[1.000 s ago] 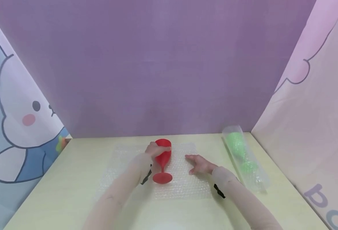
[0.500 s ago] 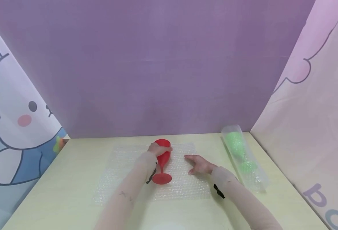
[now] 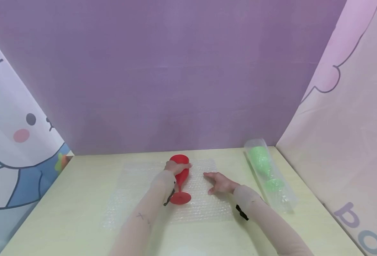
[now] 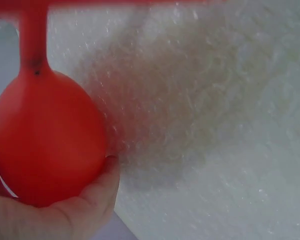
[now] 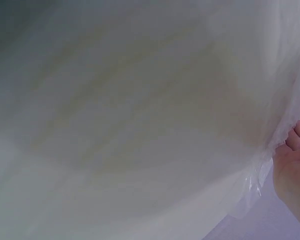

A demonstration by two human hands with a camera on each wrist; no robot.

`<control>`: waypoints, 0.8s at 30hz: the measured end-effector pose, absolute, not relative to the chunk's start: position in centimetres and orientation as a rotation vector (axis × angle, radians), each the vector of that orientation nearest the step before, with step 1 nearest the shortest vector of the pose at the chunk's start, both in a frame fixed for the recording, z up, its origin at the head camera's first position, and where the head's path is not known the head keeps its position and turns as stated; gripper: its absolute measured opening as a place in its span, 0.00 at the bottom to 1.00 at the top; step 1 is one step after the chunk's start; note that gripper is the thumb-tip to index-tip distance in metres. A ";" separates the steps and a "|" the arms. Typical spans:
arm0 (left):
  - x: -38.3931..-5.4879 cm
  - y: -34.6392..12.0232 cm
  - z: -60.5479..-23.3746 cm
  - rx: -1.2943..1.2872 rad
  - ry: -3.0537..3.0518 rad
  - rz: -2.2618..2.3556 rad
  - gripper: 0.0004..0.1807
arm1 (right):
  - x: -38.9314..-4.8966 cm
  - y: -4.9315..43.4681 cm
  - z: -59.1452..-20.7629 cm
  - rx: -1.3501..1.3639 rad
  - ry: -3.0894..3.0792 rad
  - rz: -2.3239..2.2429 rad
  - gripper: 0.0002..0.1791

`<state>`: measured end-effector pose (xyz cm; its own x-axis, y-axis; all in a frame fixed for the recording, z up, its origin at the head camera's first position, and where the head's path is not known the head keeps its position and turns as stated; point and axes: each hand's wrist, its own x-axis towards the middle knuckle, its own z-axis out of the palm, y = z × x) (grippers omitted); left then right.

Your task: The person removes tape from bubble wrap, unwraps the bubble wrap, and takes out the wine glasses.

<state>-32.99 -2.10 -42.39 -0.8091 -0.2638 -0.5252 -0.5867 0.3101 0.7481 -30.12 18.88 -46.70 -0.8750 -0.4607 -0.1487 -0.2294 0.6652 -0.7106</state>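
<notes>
My left hand (image 3: 175, 167) grips the bowl of a red goblet (image 3: 180, 197), thumb on the bowl's right side. The goblet appears upright, rim at the top and round foot below; whether the foot touches the wrap is unclear. In the left wrist view, fingers and thumb curve around the red bowl (image 4: 50, 135). Beneath it a sheet of bubble wrap (image 3: 198, 209) lies flat. On the sheet's right part rests my right hand (image 3: 221, 184), forefinger stretched left and thumb spread apart. Only part of this hand (image 5: 295, 170) shows in the right wrist view, beside a wrap edge.
To the right, a green goblet-shaped thing (image 3: 260, 160) lies rolled in bubble wrap on the pale tabletop (image 3: 66, 213). A purple panel (image 3: 175, 89) closes the back. Printed cloth walls stand on the left and right.
My left forearm has shifted right and turned slightly, the hand still on the bowl. The goblet and right hand keep nearly the same place on the wrap. The head view has drifted a little.
</notes>
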 end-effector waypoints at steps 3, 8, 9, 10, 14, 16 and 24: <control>-32.9 -2.2 -42.5 -0.793 2.252 1.509 0.56 | -30.2 18.7 -46.8 -0.514 2.561 -1.031 0.44; -33.0 -2.5 -42.6 -0.772 2.250 1.513 0.54 | -30.5 18.5 -47.1 -0.438 2.568 -1.032 0.44; -33.1 -2.5 -42.7 -0.757 2.262 1.507 0.53 | -30.5 18.5 -47.1 -0.435 2.573 -1.027 0.44; -33.1 -2.5 -42.6 -0.741 2.279 1.500 0.52 | -30.5 18.4 -47.1 -0.433 2.580 -1.022 0.44; -33.2 -2.8 -42.6 -0.689 2.336 1.470 0.50 | -30.5 18.3 -46.8 -0.418 2.585 -1.024 0.44; -33.2 -2.9 -42.6 -0.686 2.343 1.464 0.49 | -30.4 18.3 -46.7 -0.416 2.579 -1.032 0.44; -33.1 -3.6 -42.8 -0.630 2.324 1.487 0.46 | -30.4 18.4 -47.1 -0.409 2.573 -1.039 0.45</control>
<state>-33.09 -3.58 -42.76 -0.8553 -0.1959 -0.4797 -0.5177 0.3646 0.7740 -30.36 18.37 -47.08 -0.9025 -0.3822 -0.1983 -0.1372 0.6918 -0.7089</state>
